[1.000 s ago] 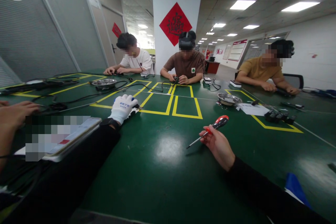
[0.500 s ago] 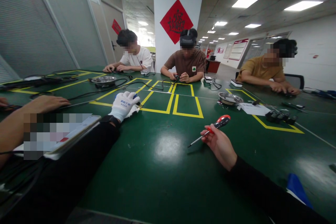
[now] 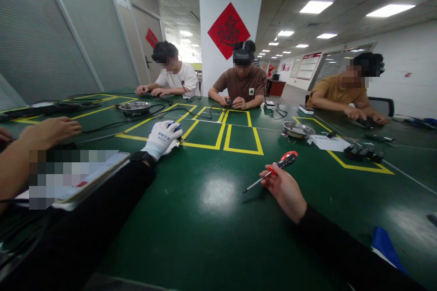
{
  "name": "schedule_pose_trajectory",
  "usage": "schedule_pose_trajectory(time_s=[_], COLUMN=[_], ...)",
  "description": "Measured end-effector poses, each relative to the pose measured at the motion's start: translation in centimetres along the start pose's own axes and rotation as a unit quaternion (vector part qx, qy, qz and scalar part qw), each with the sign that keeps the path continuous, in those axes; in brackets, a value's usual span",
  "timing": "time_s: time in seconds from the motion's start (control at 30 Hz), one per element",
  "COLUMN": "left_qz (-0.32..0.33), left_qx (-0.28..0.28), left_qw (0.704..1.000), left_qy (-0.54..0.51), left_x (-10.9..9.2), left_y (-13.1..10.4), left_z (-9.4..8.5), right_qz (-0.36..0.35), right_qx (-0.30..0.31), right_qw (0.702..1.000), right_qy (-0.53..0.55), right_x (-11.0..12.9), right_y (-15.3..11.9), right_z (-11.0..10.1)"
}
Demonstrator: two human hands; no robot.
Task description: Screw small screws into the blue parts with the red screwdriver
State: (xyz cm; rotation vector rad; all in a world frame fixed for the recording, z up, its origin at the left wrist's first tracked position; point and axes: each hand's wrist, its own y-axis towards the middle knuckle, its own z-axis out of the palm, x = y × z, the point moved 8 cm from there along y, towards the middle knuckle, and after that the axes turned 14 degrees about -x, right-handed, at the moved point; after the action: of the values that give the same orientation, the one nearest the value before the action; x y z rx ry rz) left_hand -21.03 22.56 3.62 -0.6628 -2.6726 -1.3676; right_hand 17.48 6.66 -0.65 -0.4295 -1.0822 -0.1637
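Observation:
My right hand (image 3: pixel 285 191) is closed around a screwdriver with a red and black handle (image 3: pixel 287 159). Its metal shaft slants down to the left, its tip near or on the green table. On the left, my left hand (image 3: pixel 161 138) wears a white glove with blue lettering. The gloved fingers curl down over something small just left of the yellow tape; a blue patch shows by the fingertips, but most of it is hidden.
A tablet (image 3: pixel 102 177) lies beside my left forearm, near a co-worker's hand (image 3: pixel 51 134). Metal bowls (image 3: pixel 134 108) (image 3: pixel 298 130) stand farther back, with black parts (image 3: pixel 363 152) and paper (image 3: pixel 331 142) at right. Cables cross the left side. Several co-workers sit opposite. Blue cloth-like material (image 3: pixel 385 248) lies near my right sleeve.
My gloved fingers have shifted slightly over the small thing. The co-worker's hand at the left has drawn back leftward. My right hand keeps the screwdriver in nearly the same pose.

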Motion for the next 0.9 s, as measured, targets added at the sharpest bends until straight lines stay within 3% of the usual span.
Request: schedule_pose_trajectory(time_s=[0.13,0.37,0.9], left_qz=[0.028,0.021,-0.017], left_qx=[0.018,0.035,0.043], left_qw=[0.999,0.995,0.998], left_qy=[0.044,0.087,0.036], left_x=[-0.48,-0.21,0.19], left_y=[0.21,0.17,0.15], left_z=[0.05,0.19,0.33], right_qz=[0.007,0.010,0.004], right_qx=[-0.007,-0.013,-0.003], right_qw=[1.000,1.000,1.000], right_qy=[-0.003,-0.009,0.006], right_x=[0.28,0.40,0.10], right_y=[-0.44,-0.66,-0.02], right_z=[0.17,0.16,0.07])
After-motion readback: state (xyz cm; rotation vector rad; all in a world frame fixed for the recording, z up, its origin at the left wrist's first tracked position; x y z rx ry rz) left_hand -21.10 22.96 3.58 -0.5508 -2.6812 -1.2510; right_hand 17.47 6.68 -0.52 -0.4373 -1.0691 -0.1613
